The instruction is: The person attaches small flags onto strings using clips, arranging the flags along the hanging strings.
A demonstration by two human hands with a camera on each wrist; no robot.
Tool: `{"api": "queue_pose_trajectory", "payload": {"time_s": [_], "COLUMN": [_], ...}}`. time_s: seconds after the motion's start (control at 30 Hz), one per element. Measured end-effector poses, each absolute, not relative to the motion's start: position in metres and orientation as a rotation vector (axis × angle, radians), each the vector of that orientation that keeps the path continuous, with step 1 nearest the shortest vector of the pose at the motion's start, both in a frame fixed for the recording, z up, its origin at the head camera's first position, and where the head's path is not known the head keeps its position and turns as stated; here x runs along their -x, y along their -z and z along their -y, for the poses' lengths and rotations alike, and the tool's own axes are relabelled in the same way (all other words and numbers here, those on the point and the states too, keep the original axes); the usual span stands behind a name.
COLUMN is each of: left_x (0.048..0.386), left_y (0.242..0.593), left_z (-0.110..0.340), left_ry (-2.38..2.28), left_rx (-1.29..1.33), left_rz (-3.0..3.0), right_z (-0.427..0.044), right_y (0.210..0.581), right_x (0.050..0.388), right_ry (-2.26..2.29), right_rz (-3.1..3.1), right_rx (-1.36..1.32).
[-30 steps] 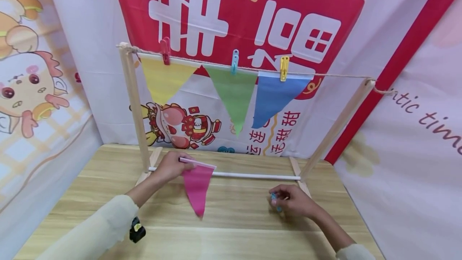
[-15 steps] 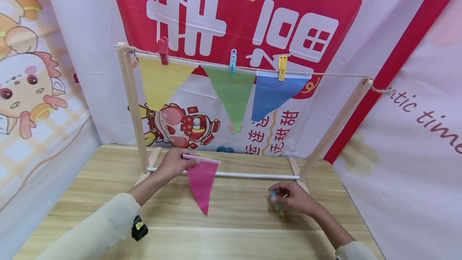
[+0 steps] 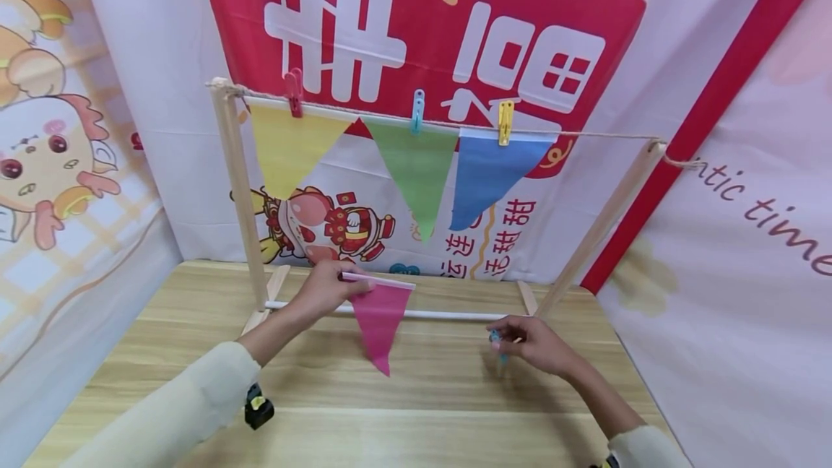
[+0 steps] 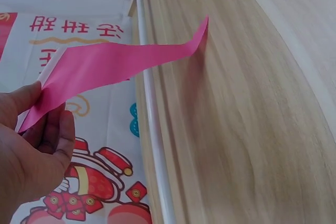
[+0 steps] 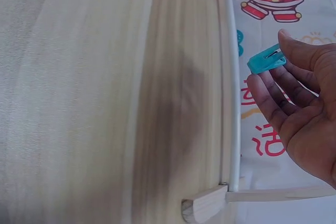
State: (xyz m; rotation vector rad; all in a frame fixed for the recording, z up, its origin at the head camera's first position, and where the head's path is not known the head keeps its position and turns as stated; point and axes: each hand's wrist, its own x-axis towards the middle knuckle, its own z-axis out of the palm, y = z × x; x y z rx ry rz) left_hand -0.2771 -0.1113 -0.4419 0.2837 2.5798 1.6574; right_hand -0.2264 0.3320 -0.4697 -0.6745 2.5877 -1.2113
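Observation:
A pink triangular pennant point(image 3: 383, 320) with a white top edge hangs from my left hand point(image 3: 328, 287), pinched at its upper left corner between thumb and fingers. In the left wrist view the pennant point(image 4: 115, 64) stretches out with its tip bent up. My right hand point(image 3: 536, 344) pinches a turquoise clothespin point(image 5: 266, 60) between thumb and fingers, just above the table near the frame's right foot. Yellow point(image 3: 292, 150), green point(image 3: 416, 165) and blue pennants point(image 3: 494, 168) hang on the twine point(image 3: 598, 135), held by a red clothespin point(image 3: 295, 92), a light-blue clothespin point(image 3: 417, 111) and a yellow clothespin point(image 3: 505, 123).
The twine runs between a left wooden post point(image 3: 239, 193) and a right wooden post point(image 3: 601, 233). A white rod point(image 3: 448, 315) joins their feet above the wooden table point(image 3: 416, 432). Printed cloth point(image 3: 734, 309) hangs behind and at both sides.
My left hand has moved right and slightly up with the pink pennant. The right hand has risen a little, still pinching the turquoise clothespin.

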Motion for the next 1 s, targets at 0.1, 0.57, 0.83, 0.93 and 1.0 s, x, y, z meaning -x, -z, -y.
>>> {"api": "queue_pose_trajectory", "payload": {"time_s": [0.1,0.57,0.83,0.93,1.0], "left_x": [0.275,0.27,0.27,0.271,0.271], "left_y": [0.438,0.42,0.416,0.414,0.412], "left_z": [0.108,0.096,0.09,0.089,0.087], "left_ry": [-1.687,-1.724,-1.766,-1.77,-1.774], "left_rx": [-0.323,-0.372,-0.401,-0.411,-0.42], "left_rz": [-2.555,-2.489,-2.436,-2.429,-2.425], "right_z": [-0.333,-0.333,-0.333,-0.333,-0.333], "right_y": [0.464,0.437,0.426,0.423,0.421], "right_x": [0.226,0.23,0.231,0.232,0.233], "right_ry": [1.18,1.184,1.188,1.202,1.202], "right_rz": [-2.603,-2.627,-2.633,-2.631,-2.64], "right_rx": [0.646,0.572,0.565,0.558,0.558]}}
